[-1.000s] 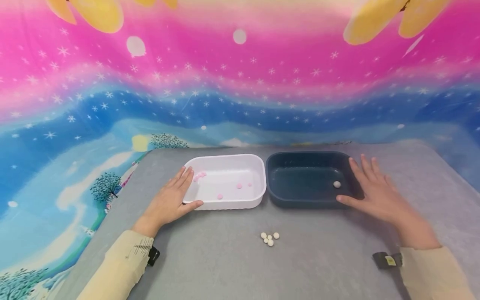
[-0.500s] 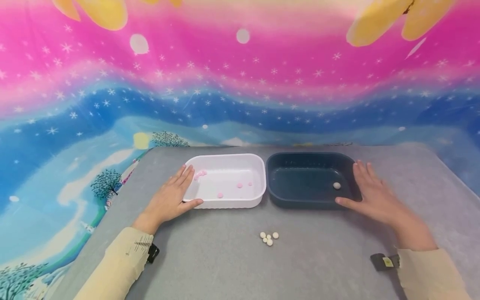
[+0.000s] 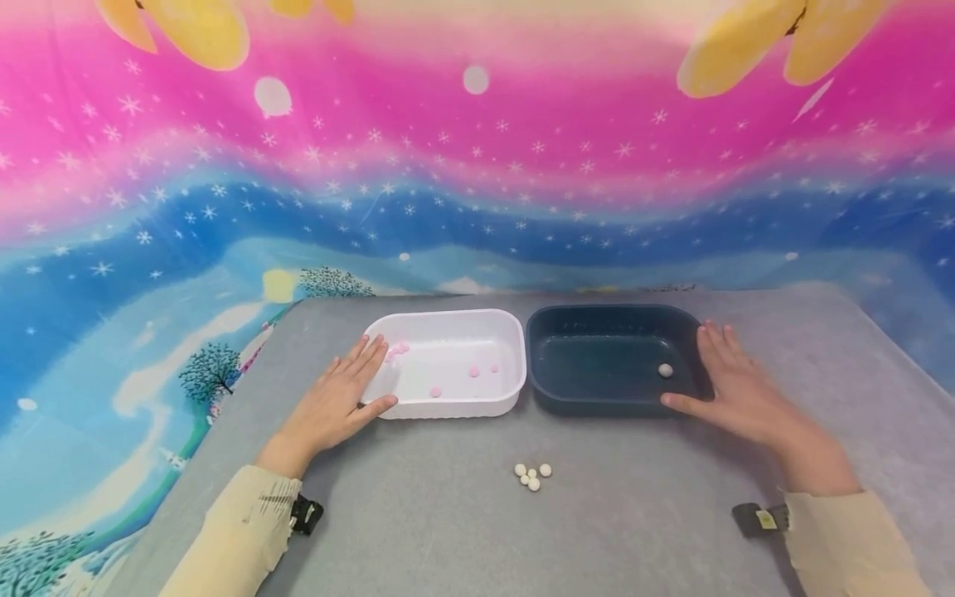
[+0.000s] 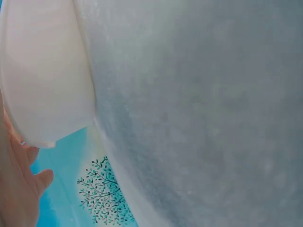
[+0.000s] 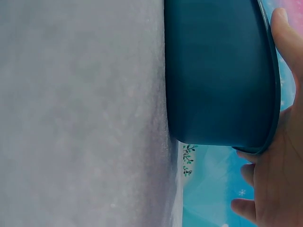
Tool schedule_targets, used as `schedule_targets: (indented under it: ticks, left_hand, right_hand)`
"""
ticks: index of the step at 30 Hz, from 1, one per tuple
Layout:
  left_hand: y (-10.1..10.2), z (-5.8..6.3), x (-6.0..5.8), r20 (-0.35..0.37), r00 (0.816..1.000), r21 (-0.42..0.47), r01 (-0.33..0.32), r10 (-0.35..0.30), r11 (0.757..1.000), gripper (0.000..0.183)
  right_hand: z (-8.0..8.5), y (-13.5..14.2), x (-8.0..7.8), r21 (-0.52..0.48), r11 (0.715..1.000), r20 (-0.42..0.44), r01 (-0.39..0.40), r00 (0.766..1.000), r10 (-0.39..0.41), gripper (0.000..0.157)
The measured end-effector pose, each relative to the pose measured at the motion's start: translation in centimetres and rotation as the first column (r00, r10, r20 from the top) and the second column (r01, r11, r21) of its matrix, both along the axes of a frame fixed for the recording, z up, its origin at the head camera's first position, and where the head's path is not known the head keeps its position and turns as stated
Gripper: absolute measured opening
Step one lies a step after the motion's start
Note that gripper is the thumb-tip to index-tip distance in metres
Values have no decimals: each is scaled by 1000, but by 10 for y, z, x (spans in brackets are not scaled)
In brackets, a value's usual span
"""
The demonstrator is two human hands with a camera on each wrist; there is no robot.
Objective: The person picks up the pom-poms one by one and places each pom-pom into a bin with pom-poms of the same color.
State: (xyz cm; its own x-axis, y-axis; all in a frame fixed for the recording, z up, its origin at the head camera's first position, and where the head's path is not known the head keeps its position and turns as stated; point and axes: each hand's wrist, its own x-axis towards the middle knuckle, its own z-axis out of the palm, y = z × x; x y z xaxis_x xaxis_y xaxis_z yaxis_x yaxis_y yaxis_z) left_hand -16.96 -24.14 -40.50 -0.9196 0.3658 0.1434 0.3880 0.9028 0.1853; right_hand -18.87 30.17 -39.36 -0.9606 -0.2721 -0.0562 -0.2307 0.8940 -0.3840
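Note:
My left hand point(image 3: 336, 402) rests with straight fingers on the left end of a white plastic basin point(image 3: 455, 408), thumb at its near rim. Pink pieces point(image 3: 436, 391) lie scattered inside. At the right end of a dark teal basin point(image 3: 597, 365), my right hand point(image 3: 746, 398) touches the rim, fingers extended and thumb on the near side. One pale ball point(image 3: 666, 371) sits in this basin. The left wrist view shows the white basin's outer wall point(image 4: 47, 71) above the hand point(image 4: 19, 184); the right wrist view shows the teal wall point(image 5: 218, 71) beside the palm point(image 5: 279, 175).
Several small cream balls point(image 3: 534, 485) sit in a cluster on the grey tabletop point(image 3: 418, 514), nearer to me than the basins. The two basins stand side by side, ends close together. A colourful printed backdrop point(image 3: 477, 166) hangs behind the table.
My right hand's spread fingers have come closer together and settled at the teal basin's rim. The left hand keeps its place on the white basin. The view shifts slightly.

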Motion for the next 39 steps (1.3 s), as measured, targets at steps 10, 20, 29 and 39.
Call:
schedule_targets:
  ticks: [10, 20, 29, 39]
  left_hand:
    - [7, 6, 9, -40, 999, 88, 20, -17, 996, 70]
    - [9, 15, 16, -64, 998, 212, 11, 2, 977, 63]
    - [16, 16, 23, -150, 988, 231, 80, -45, 970, 53]
    - [33, 19, 26, -273, 955, 232, 179, -113, 956, 50]
  right_hand:
    - [0, 0, 0, -7, 1000, -8, 3, 1000, -3, 120]
    - [1, -1, 1, -10, 1000, 1, 13, 1000, -13, 123]
    - [1, -1, 1, -31, 999, 8, 8, 1000, -8, 124]
    - [-1, 1, 1, -54, 998, 20, 10, 1000, -9, 123]
